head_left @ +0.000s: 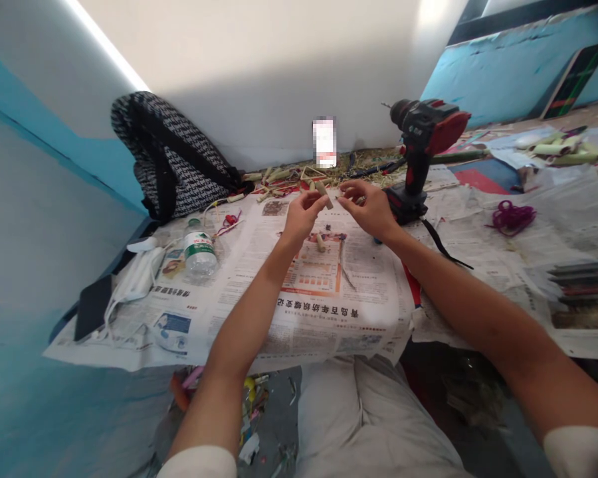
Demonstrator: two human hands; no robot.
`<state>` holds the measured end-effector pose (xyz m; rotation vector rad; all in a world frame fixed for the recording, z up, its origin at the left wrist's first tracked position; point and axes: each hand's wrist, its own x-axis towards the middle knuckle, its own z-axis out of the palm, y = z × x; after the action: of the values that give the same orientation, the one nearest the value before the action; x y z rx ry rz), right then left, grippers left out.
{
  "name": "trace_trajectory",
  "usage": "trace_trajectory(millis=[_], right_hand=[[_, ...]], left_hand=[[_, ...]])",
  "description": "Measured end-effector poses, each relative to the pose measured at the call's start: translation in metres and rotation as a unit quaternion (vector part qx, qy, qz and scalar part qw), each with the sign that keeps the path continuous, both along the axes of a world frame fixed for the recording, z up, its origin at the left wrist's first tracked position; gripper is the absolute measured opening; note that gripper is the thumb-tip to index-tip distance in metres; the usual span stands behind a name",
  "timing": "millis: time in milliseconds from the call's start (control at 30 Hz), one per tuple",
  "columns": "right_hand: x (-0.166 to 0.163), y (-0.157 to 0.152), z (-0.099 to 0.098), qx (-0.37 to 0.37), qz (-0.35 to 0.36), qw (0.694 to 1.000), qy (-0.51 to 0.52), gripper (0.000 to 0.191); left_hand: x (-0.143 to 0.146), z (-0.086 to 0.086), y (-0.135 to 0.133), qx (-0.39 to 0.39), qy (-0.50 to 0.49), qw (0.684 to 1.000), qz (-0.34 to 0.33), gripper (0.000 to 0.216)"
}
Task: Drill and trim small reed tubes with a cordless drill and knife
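Observation:
My left hand (303, 214) is raised over the newspaper (259, 299) and pinches a short tan bamboo piece (323, 194) between thumb and fingers. My right hand (366, 207) is close beside it, fingers curled and pinched towards the bamboo piece's end; whatever it holds is too small to make out. Another short bamboo piece (320, 242) lies on the newspaper just below my hands, next to a thin stick (346, 269).
A red and black cordless drill (421, 149) stands right of my hands. A water bottle (198, 249), face masks (137, 275) and a dark phone (92, 307) lie at left, a patterned bag (172, 156) behind. Purple cord (512, 217) and bamboo tubes (563, 149) are at right.

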<state>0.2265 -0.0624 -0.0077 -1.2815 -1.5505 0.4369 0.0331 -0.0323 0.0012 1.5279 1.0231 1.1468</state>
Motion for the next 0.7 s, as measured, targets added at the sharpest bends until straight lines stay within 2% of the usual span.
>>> trace_trajectory(millis=[100, 200, 367, 500, 700], right_hand=[[0.013, 0.006, 0.001, 0.031, -0.122, 0.989, -0.073, 0.039], [0.028, 0.01, 0.004, 0.056, -0.203, 0.972, -0.103, 0.039], [0.035, 0.003, 0.011, 0.163, -0.247, 0.952, -0.083, 0.025], [0.041, -0.002, 0.015, 0.273, -0.284, 0.919, -0.017, 0.031], [0.061, 0.013, 0.002, 0.276, -0.379, 0.883, -0.003, 0.032]], left_hand=[[-0.001, -0.003, 0.006, -0.015, -0.001, 1.0, 0.018, 0.031], [-0.003, -0.003, 0.008, -0.018, -0.008, 1.0, 0.022, 0.03], [-0.005, -0.001, 0.008, -0.02, -0.001, 0.999, 0.037, 0.027], [-0.006, -0.002, 0.01, -0.018, -0.002, 0.999, 0.051, 0.023], [-0.008, -0.007, 0.02, -0.031, -0.058, 0.993, 0.102, 0.021]])
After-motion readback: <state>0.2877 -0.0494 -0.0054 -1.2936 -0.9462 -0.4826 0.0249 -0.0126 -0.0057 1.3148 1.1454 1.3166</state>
